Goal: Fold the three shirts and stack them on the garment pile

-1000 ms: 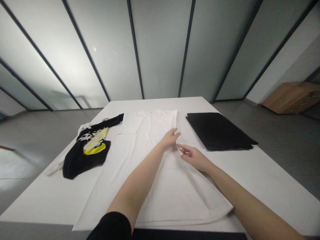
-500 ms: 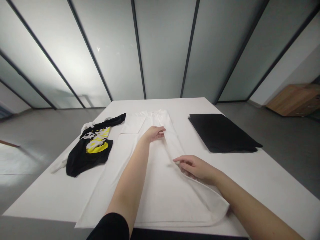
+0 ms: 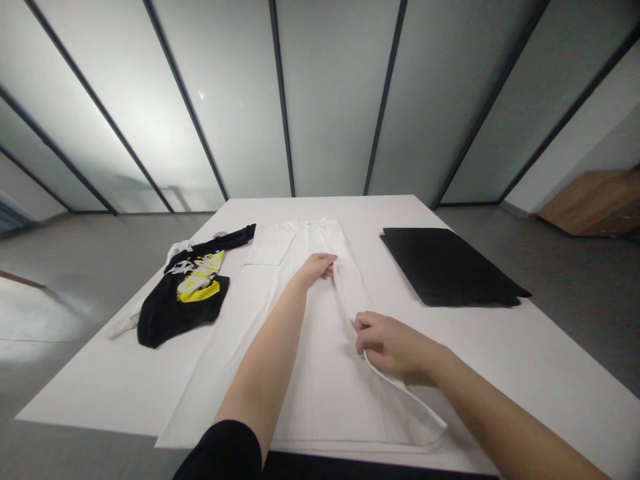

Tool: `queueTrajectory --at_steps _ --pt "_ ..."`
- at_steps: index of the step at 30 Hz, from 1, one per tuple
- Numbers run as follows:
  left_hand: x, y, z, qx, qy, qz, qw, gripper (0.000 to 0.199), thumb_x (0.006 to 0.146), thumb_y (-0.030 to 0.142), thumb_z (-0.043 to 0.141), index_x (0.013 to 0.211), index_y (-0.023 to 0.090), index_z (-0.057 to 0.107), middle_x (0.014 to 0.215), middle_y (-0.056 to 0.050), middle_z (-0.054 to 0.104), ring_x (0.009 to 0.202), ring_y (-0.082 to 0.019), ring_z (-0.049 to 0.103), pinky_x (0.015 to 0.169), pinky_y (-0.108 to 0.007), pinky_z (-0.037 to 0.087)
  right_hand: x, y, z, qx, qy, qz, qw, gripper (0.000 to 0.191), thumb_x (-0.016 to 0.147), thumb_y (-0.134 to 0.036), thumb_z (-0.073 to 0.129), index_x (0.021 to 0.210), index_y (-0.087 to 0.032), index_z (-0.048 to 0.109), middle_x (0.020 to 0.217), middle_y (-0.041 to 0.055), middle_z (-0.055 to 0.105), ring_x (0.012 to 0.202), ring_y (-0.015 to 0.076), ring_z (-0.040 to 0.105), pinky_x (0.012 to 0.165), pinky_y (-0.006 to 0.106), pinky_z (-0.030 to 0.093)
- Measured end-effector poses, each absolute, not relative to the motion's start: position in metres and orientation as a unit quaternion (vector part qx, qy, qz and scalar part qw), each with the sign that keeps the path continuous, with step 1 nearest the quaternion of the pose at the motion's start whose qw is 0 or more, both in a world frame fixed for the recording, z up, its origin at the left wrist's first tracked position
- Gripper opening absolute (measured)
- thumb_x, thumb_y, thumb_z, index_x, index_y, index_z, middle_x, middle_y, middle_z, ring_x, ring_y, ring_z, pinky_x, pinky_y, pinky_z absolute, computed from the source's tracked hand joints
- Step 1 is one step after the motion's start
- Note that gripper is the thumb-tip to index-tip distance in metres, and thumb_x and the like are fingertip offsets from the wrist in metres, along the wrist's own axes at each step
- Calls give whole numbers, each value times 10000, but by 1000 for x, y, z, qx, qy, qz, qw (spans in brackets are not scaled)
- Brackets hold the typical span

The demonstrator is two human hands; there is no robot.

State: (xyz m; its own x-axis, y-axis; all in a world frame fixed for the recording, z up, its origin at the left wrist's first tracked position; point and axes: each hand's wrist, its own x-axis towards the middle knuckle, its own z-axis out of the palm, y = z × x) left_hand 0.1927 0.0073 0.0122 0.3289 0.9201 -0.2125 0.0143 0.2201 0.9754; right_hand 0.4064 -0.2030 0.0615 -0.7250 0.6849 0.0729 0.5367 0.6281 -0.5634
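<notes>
A white garment (image 3: pixel 320 373) lies spread lengthwise on the white table, its near end at the front edge. My left hand (image 3: pixel 320 267) reaches to its upper middle, fingers closed on a fold of the cloth. Nearer me and to the right, my right hand (image 3: pixel 383 340) pinches the garment's right edge, which is slightly raised and curls down to the near right corner. A squarish folded part (image 3: pixel 269 248) of white cloth lies at the garment's upper left.
On the left of the table (image 3: pixel 500 353) lies a crumpled black garment (image 3: pixel 167 313) with yellow and white print, partly over white cloth. A folded black cloth (image 3: pixel 445 267) lies at the right. Frosted panels stand behind; a wooden cabinet (image 3: pixel 595 200) is far right.
My right hand has closed its fingers on the garment's edge, and the near right corner has shifted inward. My left hand has moved slightly right. The view has shifted a little.
</notes>
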Motion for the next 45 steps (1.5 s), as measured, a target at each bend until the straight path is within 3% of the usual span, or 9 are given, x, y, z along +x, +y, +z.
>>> queueTrajectory --at_steps 6,11,17,25,28,32,37,41,45 --pt "195 1 16 538 467 362 601 367 960 376 762 1264 170 746 583 82 458 470 -69 391 483 -204 255 383 -196 64 -300 -894 259 208 302 807 -5 615 957 -210 779 943 24 577 796 168 553 748 288 443" --pt "191 1 17 553 467 362 587 311 951 266 740 1221 116 776 568 85 446 463 -61 317 491 -220 232 359 -191 57 -315 -887 269 203 295 811 -1 590 953 -200 754 955 30 610 840 182 598 794 304 464" --pt "177 15 18 542 465 435 548 268 835 121 730 1087 130 817 789 -25 712 664 -98 569 667 -227 458 345 -197 38 -315 -878 289 215 311 832 8 573 977 -196 757 968 39 647 884 195 609 823 316 479" --pt "153 18 11 600 556 378 432 489 772 43 639 1213 132 831 810 -33 780 627 -135 603 704 -266 509 342 -199 30 -255 -905 273 202 314 850 14 586 987 -201 769 944 47 670 906 205 615 890 348 507" --pt "154 17 9 614 562 375 408 468 778 27 640 1187 133 841 930 -70 823 751 -174 686 812 -290 544 341 -201 29 -246 -906 277 207 310 900 -14 604 1065 -203 787 999 63 695 958 210 625 910 352 509" --pt "159 16 7 637 566 370 370 423 805 11 632 1144 133 854 1098 -116 832 951 -222 742 947 -312 543 341 -206 32 -246 -906 274 208 457 899 -15 575 1224 -238 806 1001 63 671 968 211 613 864 333 499" --pt "160 10 6 658 568 358 340 403 845 34 635 1164 150 852 1027 -106 831 981 -244 752 992 -334 539 341 -212 34 -193 -939 244 148 441 765 -37 632 1082 -246 856 824 16 586 797 196 547 835 351 460" --pt "160 8 6 668 569 351 326 403 871 48 618 1190 146 845 962 -94 822 969 -243 752 994 -328 533 338 -217 38 -181 -950 227 114 293 759 -109 686 982 -232 832 833 21 598 822 210 550 827 354 433" --pt "159 8 7 678 566 343 320 395 871 62 627 1189 149 844 920 -82 814 920 -233 742 970 -315 534 334 -223 46 -207 -947 227 92 270 786 -191 737 1050 -218 786 879 20 623 861 221 554 845 366 430"
